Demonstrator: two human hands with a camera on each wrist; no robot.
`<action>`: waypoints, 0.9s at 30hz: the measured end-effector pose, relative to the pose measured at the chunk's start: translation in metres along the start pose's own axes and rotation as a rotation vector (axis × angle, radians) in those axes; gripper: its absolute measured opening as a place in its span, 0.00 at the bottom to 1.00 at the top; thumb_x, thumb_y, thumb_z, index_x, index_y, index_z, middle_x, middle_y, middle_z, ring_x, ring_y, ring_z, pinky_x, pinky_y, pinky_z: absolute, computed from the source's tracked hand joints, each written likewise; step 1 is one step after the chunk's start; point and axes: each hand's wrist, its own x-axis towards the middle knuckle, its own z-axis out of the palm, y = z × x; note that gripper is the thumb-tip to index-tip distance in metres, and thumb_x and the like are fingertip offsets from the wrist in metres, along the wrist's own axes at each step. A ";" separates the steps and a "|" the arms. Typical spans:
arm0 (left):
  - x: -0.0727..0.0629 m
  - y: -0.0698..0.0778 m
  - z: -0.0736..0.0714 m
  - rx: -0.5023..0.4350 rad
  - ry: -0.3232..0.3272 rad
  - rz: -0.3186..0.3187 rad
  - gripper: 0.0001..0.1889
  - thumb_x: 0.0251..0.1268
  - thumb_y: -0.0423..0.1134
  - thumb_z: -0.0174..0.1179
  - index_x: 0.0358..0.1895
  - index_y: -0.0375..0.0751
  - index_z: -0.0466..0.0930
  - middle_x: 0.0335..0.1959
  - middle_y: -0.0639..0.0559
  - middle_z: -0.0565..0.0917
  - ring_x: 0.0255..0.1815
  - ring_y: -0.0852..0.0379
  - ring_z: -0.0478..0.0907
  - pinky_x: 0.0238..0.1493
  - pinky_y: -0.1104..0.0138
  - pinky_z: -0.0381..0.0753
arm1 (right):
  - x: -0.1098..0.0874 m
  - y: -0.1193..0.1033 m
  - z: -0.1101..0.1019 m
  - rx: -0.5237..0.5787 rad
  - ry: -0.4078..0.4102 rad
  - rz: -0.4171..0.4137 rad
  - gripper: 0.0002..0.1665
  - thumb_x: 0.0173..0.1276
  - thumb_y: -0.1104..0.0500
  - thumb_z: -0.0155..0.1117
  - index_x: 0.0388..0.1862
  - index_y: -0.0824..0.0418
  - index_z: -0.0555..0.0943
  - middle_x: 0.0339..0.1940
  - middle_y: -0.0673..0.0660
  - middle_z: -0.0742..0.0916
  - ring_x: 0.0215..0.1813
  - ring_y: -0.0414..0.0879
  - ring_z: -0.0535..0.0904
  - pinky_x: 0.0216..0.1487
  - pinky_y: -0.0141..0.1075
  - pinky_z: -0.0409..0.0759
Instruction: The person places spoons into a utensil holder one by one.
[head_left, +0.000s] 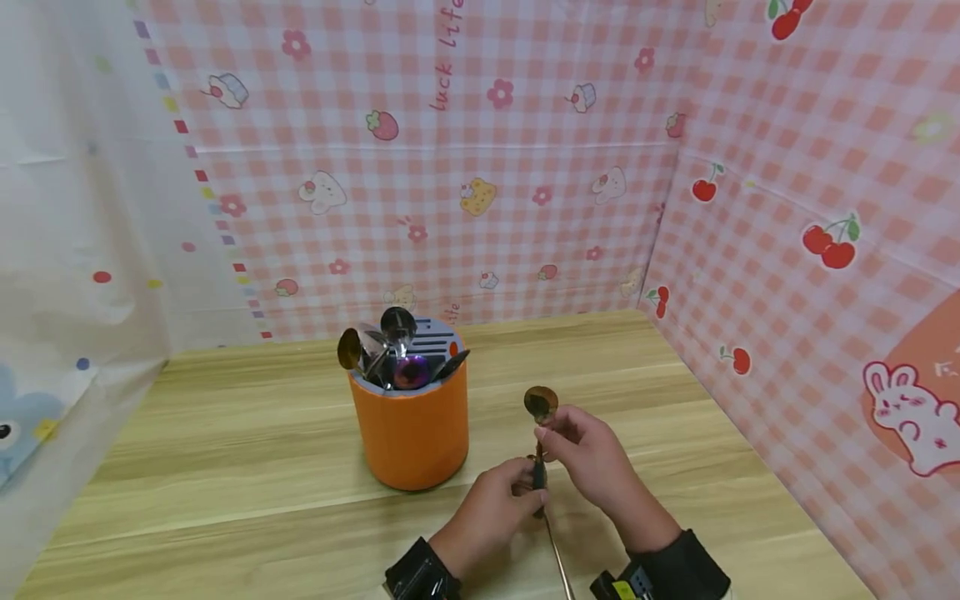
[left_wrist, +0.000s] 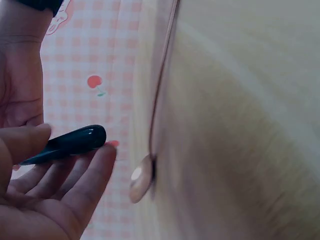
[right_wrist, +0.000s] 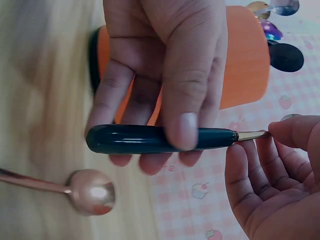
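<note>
Both hands hold one spoon with a dark green handle and a gold bowl, held upright with the bowl up. My left hand pinches the handle between thumb and fingers, the thumb lying along it in the right wrist view. Higher up, the right hand pinches the gold neck just below the bowl. Beneath the hands a copper-coloured spoon lies on the wooden table; in the head view its thin handle shows while the hands cover its bowl.
To the left of the hands stands an orange utensil holder with a grey slotted top. Several spoons poke out of it, among them a gold one and a purple one. Pink checked cloth hangs behind and at the right.
</note>
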 end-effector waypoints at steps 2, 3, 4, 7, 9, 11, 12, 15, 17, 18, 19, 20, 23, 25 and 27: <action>0.000 0.005 -0.005 -0.005 0.049 0.018 0.13 0.70 0.38 0.65 0.54 0.42 0.81 0.41 0.56 0.87 0.44 0.59 0.83 0.46 0.62 0.83 | 0.002 -0.006 -0.001 -0.003 -0.007 -0.016 0.10 0.74 0.54 0.65 0.42 0.60 0.81 0.37 0.55 0.86 0.40 0.47 0.85 0.46 0.41 0.83; 0.000 0.007 -0.007 -0.009 0.068 0.022 0.12 0.70 0.39 0.65 0.54 0.44 0.81 0.42 0.56 0.87 0.45 0.58 0.83 0.47 0.60 0.83 | 0.003 -0.010 -0.001 -0.002 -0.013 -0.024 0.11 0.74 0.53 0.65 0.42 0.61 0.81 0.38 0.56 0.87 0.41 0.47 0.85 0.47 0.42 0.83; 0.000 0.010 -0.010 -0.015 0.085 0.026 0.12 0.71 0.40 0.64 0.54 0.45 0.81 0.42 0.56 0.87 0.46 0.57 0.83 0.48 0.59 0.83 | 0.004 -0.013 -0.001 -0.002 -0.018 -0.033 0.11 0.74 0.53 0.65 0.42 0.61 0.81 0.39 0.56 0.87 0.41 0.47 0.85 0.48 0.42 0.82; -0.001 0.019 -0.019 -0.027 0.122 0.054 0.10 0.74 0.41 0.62 0.53 0.46 0.81 0.47 0.54 0.86 0.49 0.55 0.83 0.53 0.55 0.81 | 0.008 -0.023 0.000 -0.006 -0.028 -0.050 0.11 0.74 0.53 0.65 0.42 0.61 0.81 0.39 0.56 0.87 0.41 0.47 0.85 0.49 0.43 0.82; -0.002 0.026 -0.025 -0.015 0.143 0.083 0.11 0.74 0.41 0.61 0.54 0.44 0.81 0.49 0.53 0.85 0.50 0.54 0.82 0.54 0.54 0.80 | 0.010 -0.030 0.000 -0.004 -0.035 -0.062 0.11 0.74 0.53 0.65 0.42 0.60 0.81 0.39 0.56 0.87 0.41 0.47 0.85 0.50 0.44 0.82; -0.004 0.033 -0.032 -0.012 0.154 0.104 0.11 0.74 0.39 0.60 0.54 0.41 0.81 0.50 0.51 0.85 0.51 0.53 0.82 0.56 0.54 0.80 | 0.012 -0.038 0.000 0.002 -0.044 -0.082 0.10 0.74 0.54 0.65 0.42 0.61 0.81 0.39 0.56 0.87 0.41 0.48 0.84 0.50 0.43 0.82; -0.005 0.036 -0.035 -0.006 0.162 0.115 0.11 0.74 0.39 0.60 0.54 0.40 0.81 0.49 0.51 0.85 0.51 0.53 0.82 0.55 0.54 0.80 | 0.013 -0.042 0.001 0.003 -0.048 -0.093 0.10 0.74 0.55 0.65 0.43 0.61 0.81 0.40 0.56 0.87 0.41 0.48 0.85 0.50 0.42 0.82; -0.008 0.047 -0.046 0.022 0.181 0.135 0.12 0.74 0.39 0.61 0.55 0.40 0.81 0.47 0.52 0.86 0.49 0.54 0.83 0.53 0.57 0.82 | 0.016 -0.055 0.001 -0.003 -0.062 -0.126 0.10 0.75 0.55 0.64 0.43 0.61 0.81 0.40 0.56 0.87 0.41 0.48 0.85 0.49 0.41 0.82; -0.010 0.056 -0.054 0.046 0.197 0.153 0.12 0.74 0.39 0.61 0.55 0.40 0.81 0.46 0.52 0.87 0.48 0.55 0.84 0.52 0.58 0.82 | 0.019 -0.066 0.002 -0.015 -0.067 -0.147 0.10 0.75 0.55 0.64 0.43 0.61 0.81 0.40 0.56 0.87 0.41 0.48 0.85 0.49 0.41 0.83; -0.011 0.060 -0.058 0.060 0.206 0.166 0.13 0.73 0.39 0.61 0.55 0.40 0.81 0.46 0.52 0.87 0.48 0.55 0.84 0.52 0.59 0.83 | 0.020 -0.071 0.002 -0.021 -0.068 -0.157 0.10 0.75 0.54 0.64 0.44 0.61 0.81 0.40 0.56 0.87 0.41 0.48 0.85 0.49 0.41 0.83; -0.012 0.064 -0.062 0.074 0.216 0.182 0.13 0.73 0.38 0.61 0.56 0.39 0.81 0.46 0.51 0.87 0.48 0.55 0.84 0.52 0.59 0.83 | 0.021 -0.078 0.002 -0.024 -0.071 -0.168 0.10 0.75 0.54 0.64 0.44 0.61 0.81 0.40 0.56 0.87 0.41 0.48 0.85 0.49 0.42 0.83; -0.013 0.069 -0.067 0.084 0.227 0.194 0.13 0.73 0.38 0.62 0.56 0.39 0.81 0.46 0.51 0.88 0.48 0.55 0.84 0.53 0.59 0.83 | 0.022 -0.084 0.002 -0.029 -0.072 -0.181 0.10 0.75 0.54 0.64 0.45 0.61 0.81 0.40 0.56 0.87 0.41 0.48 0.85 0.49 0.42 0.83; -0.015 0.084 -0.080 0.106 0.260 0.218 0.14 0.73 0.38 0.62 0.57 0.40 0.81 0.46 0.51 0.88 0.49 0.56 0.84 0.56 0.58 0.82 | 0.026 -0.106 0.002 -0.045 -0.074 -0.214 0.11 0.76 0.54 0.63 0.47 0.60 0.81 0.41 0.56 0.87 0.42 0.48 0.85 0.50 0.43 0.83; -0.017 0.094 -0.088 0.106 0.284 0.244 0.13 0.72 0.37 0.63 0.57 0.40 0.81 0.46 0.51 0.88 0.48 0.57 0.84 0.56 0.57 0.82 | 0.029 -0.120 0.003 -0.055 -0.074 -0.247 0.10 0.76 0.54 0.62 0.48 0.60 0.81 0.40 0.56 0.87 0.42 0.47 0.85 0.49 0.44 0.83; -0.020 0.104 -0.097 0.111 0.310 0.283 0.13 0.71 0.36 0.64 0.56 0.41 0.82 0.44 0.53 0.88 0.46 0.59 0.84 0.54 0.57 0.82 | 0.031 -0.134 0.004 -0.059 -0.078 -0.288 0.10 0.77 0.54 0.61 0.48 0.60 0.80 0.40 0.56 0.86 0.42 0.47 0.85 0.49 0.44 0.82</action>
